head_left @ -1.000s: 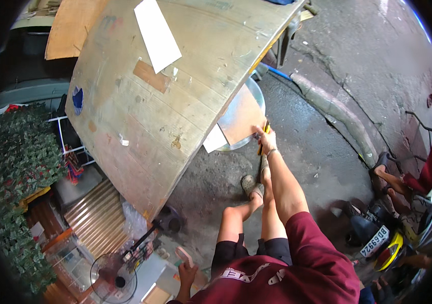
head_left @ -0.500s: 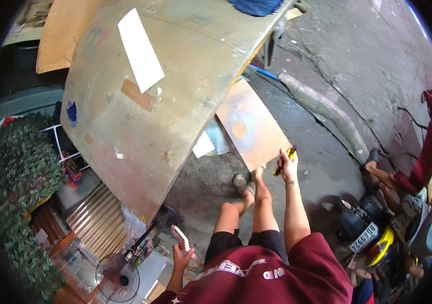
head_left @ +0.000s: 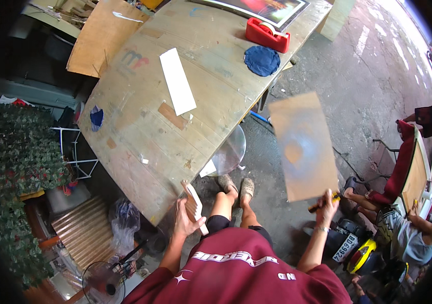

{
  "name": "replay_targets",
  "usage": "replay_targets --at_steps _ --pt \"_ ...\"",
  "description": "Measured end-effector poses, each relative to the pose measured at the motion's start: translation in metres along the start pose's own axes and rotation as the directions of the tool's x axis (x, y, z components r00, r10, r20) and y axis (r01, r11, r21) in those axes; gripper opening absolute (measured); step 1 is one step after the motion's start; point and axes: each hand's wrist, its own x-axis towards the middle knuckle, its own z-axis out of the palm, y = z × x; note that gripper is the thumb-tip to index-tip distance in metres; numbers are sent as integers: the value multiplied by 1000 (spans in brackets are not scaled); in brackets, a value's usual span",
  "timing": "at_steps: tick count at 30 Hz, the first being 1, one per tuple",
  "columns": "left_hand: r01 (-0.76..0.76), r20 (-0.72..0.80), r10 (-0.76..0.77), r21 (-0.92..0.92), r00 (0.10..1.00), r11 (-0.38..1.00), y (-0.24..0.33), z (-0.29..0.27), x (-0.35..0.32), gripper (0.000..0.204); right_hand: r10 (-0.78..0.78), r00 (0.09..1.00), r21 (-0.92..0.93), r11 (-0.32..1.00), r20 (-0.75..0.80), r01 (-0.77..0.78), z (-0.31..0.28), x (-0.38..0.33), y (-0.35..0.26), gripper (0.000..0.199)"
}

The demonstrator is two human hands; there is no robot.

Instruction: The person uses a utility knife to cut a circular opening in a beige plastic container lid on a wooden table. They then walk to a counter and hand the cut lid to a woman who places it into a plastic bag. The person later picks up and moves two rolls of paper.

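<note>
My right hand (head_left: 326,205) is closed at the lower corner of a thin brown board (head_left: 317,147) and also grips a yellow-and-black box cutter (head_left: 315,207). The board stretches away from me over the floor, right of the table; a hazy blue-white patch surrounds a bare tan round spot on it. Near the table's close corner, my left hand (head_left: 184,220) is wrapped round a pale, angled wooden-looking piece (head_left: 193,200) whose exact kind I cannot make out. A narrow white sheet (head_left: 177,81) lies on the big worn table (head_left: 145,131).
A red tape dispenser (head_left: 266,35), a dark blue cloth (head_left: 261,61) and a framed picture (head_left: 272,11) occupy the table's far end. A fan (head_left: 103,283) stands lower left. To the right are a motorbike (head_left: 360,251) and a seated person (head_left: 414,233). A clear round stool (head_left: 231,152) stands beside the table.
My right hand has swung the brown board right, away from the table edge, with the box cutter still in it. My left hand with the pale piece is higher in view. The view has shifted.
</note>
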Motion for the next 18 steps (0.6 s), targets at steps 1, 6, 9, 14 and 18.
replay_targets --at_steps 1,6,9,14,18 --pt "25 29 -26 12 999 1000 8 -9 15 96 13 1000 45 999 -14 -12 59 -6 -19 15" --pt "-105 -94 104 -1 990 994 19 -55 70 96 -246 950 -144 951 193 275 236 17 -47 20" --pt "-83 -139 81 -9 987 996 3 -91 89 96 -729 423 -323 286 538 902 338 13 -79 32" --pt "-112 -232 137 117 963 987 -46 -123 127 98 -437 20 -116 -195 899 974 402 22 -36 34" --pt "-180 -108 223 311 969 933 -39 -129 205 98 -17 236 -237 -29 971 971 365 30 47 40"
